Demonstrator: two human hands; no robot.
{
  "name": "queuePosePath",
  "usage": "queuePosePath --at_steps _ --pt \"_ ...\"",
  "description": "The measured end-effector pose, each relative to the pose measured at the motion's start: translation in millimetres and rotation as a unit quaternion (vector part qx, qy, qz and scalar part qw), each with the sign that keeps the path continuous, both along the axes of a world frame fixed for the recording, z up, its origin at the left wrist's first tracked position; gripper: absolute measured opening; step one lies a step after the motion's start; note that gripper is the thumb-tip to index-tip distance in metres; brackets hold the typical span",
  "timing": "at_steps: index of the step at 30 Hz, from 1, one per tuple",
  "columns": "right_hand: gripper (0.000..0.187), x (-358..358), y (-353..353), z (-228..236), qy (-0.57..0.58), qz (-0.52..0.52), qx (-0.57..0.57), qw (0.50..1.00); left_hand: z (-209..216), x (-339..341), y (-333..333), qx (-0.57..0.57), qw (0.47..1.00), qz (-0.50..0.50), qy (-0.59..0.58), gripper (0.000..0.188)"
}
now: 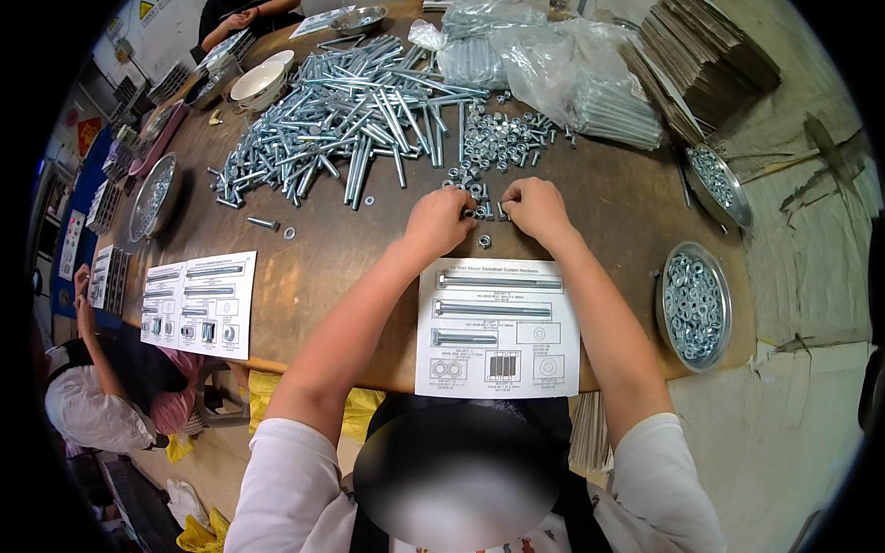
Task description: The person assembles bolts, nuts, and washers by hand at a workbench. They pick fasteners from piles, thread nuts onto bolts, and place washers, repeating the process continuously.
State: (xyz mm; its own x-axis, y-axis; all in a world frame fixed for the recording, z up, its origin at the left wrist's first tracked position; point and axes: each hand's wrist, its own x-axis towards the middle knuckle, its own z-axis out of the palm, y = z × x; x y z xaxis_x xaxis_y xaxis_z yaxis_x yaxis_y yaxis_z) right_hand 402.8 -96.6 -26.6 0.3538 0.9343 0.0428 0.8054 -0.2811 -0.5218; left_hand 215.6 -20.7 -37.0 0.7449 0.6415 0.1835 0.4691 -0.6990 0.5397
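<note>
Small hardware is found between the two hands, at the near fringe of the nut pile [505, 138].
Short bolts [486, 193] are seen in the gap between the left hand [441, 219] and the right hand [537, 210], long axes pointing roughly away from the person; the pile is located just beyond. One loose nut [485, 241] is noted on the table [627, 198], nearer the person and slightly closer to the left hand. Both hands are held low, backs upward, fingers curled narrow, forearms angled inward over a printed sheet [499, 327]. Whether anything is gripped by either hand cannot be told.
</note>
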Motion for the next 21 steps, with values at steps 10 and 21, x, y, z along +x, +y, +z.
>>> queuePosePath --at_steps 10,21 --pt "0.028 -27 -68 37 0.08 0.036 0.192 0.977 43 -36 -32 -0.1 0.991 -0.036 -0.076 0.024" --pt "0.019 -142 -190 18 0.147 0.223 0.205 0.942 42 -147 -171 -0.513 0.843 0.024 -0.16 0.017"
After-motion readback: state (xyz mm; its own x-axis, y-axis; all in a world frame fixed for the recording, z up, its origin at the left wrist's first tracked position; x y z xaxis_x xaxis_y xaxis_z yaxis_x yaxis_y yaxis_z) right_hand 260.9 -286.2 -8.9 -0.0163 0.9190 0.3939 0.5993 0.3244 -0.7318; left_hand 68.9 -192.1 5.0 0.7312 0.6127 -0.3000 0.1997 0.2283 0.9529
